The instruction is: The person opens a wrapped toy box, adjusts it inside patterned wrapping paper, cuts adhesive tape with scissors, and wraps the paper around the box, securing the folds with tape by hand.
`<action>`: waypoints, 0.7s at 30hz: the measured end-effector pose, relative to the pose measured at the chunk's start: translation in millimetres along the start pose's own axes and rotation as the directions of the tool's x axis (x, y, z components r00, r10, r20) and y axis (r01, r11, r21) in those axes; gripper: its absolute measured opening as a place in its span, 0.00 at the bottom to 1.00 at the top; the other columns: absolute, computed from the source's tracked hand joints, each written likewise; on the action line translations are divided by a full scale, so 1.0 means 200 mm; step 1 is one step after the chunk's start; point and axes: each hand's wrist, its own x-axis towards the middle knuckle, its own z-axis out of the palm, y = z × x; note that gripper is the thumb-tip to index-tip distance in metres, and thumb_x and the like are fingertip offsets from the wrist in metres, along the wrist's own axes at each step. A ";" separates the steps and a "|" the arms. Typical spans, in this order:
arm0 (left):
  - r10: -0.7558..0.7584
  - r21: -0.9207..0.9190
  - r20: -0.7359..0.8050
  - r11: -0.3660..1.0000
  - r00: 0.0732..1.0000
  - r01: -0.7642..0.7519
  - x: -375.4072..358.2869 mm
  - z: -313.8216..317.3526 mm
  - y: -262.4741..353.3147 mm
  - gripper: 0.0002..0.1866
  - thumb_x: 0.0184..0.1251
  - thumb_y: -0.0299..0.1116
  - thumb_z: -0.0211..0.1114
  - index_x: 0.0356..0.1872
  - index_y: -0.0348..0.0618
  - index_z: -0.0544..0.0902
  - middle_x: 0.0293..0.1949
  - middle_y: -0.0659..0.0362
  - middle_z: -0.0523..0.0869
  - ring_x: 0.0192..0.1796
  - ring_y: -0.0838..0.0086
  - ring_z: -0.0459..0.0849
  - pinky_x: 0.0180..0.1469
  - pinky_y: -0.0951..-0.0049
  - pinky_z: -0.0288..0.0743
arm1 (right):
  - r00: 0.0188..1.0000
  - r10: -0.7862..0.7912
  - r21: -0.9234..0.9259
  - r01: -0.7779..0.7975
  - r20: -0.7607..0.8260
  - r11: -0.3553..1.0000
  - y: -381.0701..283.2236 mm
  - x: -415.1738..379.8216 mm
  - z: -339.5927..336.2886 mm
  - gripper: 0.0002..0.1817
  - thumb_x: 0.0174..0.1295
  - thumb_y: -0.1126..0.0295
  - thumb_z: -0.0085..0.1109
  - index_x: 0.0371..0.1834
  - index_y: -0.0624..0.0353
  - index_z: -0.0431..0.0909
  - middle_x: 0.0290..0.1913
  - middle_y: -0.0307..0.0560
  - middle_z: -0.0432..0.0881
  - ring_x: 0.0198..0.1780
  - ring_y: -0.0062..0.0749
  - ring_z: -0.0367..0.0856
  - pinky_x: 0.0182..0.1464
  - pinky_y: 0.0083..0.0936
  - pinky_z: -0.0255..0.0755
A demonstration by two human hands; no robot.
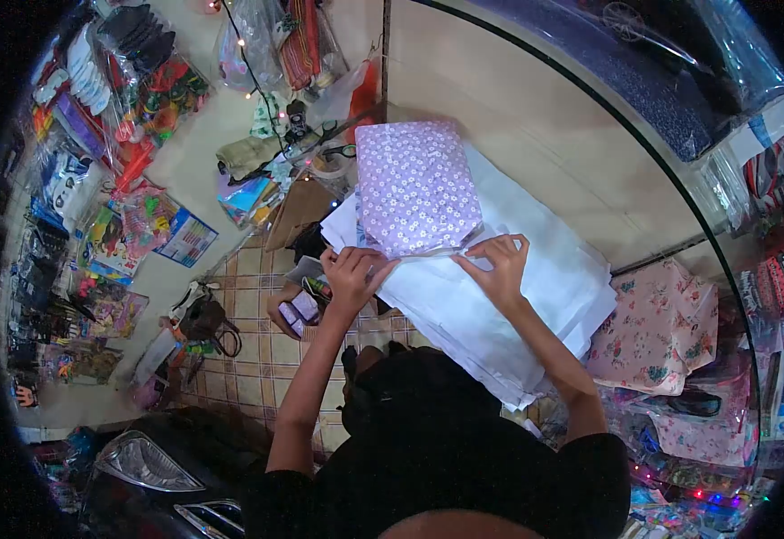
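Note:
A parcel (419, 184) in purple paper with small white flowers lies on a stack of white sheets (536, 260). Along its near edge runs a thin pale strip (432, 254). My left hand (354, 274) is at the left end of that strip, thumb and fingers pinched together by the parcel's near left corner. At the strip's other end is my right hand (498, 268), its thumb and fingertips closed near the near right corner, the index finger bent up. What each fingertip pinches is small; it seems to be the strip.
Scissors (340, 150) and supplies lie beyond the parcel to the left. A pink floral parcel (657, 328) is at the right, by a curved glass edge. Packaged goods (123, 242) hang on the left wall. A motorcycle headlight (149, 460) is at the lower left.

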 end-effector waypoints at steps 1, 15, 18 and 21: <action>-0.019 0.009 -0.003 1.000 1.000 0.019 0.00 0.00 0.00 0.13 0.45 0.41 0.79 0.25 0.51 0.82 0.28 0.68 0.84 0.34 0.76 0.79 0.46 0.64 0.57 | 1.000 0.012 0.000 -0.012 0.003 1.000 0.00 0.00 0.00 0.13 0.42 0.59 0.79 0.19 0.50 0.82 0.24 0.30 0.83 0.35 0.24 0.77 0.56 0.34 0.54; -0.169 0.053 -0.043 0.984 0.985 0.171 0.00 -0.01 0.05 0.18 0.42 0.47 0.80 0.28 0.49 0.83 0.23 0.69 0.82 0.32 0.75 0.76 0.46 0.63 0.55 | 0.998 0.058 -0.003 -0.058 -0.009 0.998 -0.01 0.00 0.00 0.12 0.42 0.60 0.79 0.20 0.50 0.83 0.24 0.31 0.82 0.37 0.25 0.76 0.57 0.34 0.53; -0.181 0.055 -0.006 0.982 0.983 0.181 -0.01 -0.03 0.05 0.20 0.43 0.47 0.79 0.32 0.48 0.82 0.26 0.68 0.82 0.35 0.74 0.76 0.46 0.63 0.56 | 0.998 0.049 0.002 -0.048 -0.028 0.999 -0.01 0.00 0.01 0.12 0.42 0.60 0.78 0.20 0.51 0.83 0.24 0.33 0.81 0.37 0.26 0.76 0.57 0.34 0.53; -0.158 0.045 0.035 0.987 0.987 0.157 0.00 -0.04 0.05 0.18 0.47 0.44 0.77 0.35 0.47 0.82 0.31 0.66 0.82 0.40 0.71 0.76 0.48 0.62 0.57 | 0.999 0.042 0.006 -0.042 -0.035 0.999 -0.02 0.01 0.00 0.12 0.42 0.60 0.78 0.21 0.51 0.83 0.24 0.34 0.81 0.37 0.27 0.76 0.57 0.34 0.53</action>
